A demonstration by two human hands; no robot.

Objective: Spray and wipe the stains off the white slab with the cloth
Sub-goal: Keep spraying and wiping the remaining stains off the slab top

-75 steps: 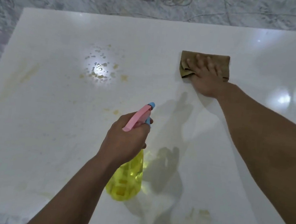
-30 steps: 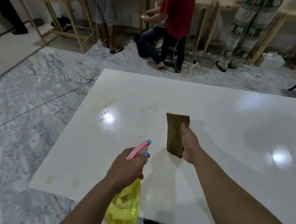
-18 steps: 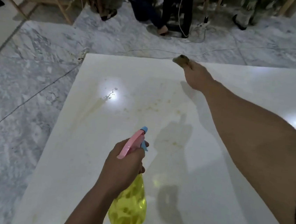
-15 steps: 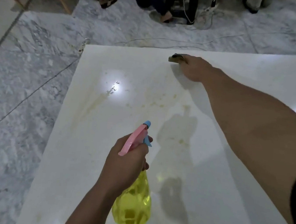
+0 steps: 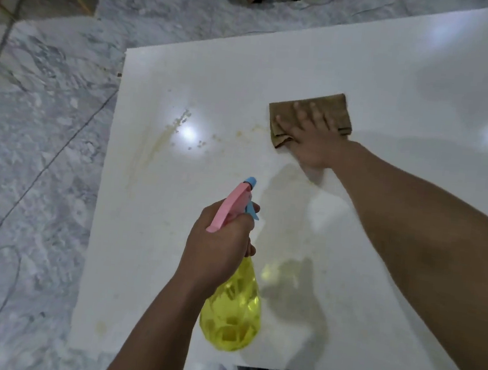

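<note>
Left hand [image 5: 218,242] curled in a grip; right hand [image 5: 314,138] flat, arm outstretched.

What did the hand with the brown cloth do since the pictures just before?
The right hand had lifted the folded brown cloth off the white slab, carried it to the far edge, and now presses it flat again beside the yellowish stains. The left hand gripped the yellow spray bottle with the pink trigger throughout, raised over the slab.
</note>
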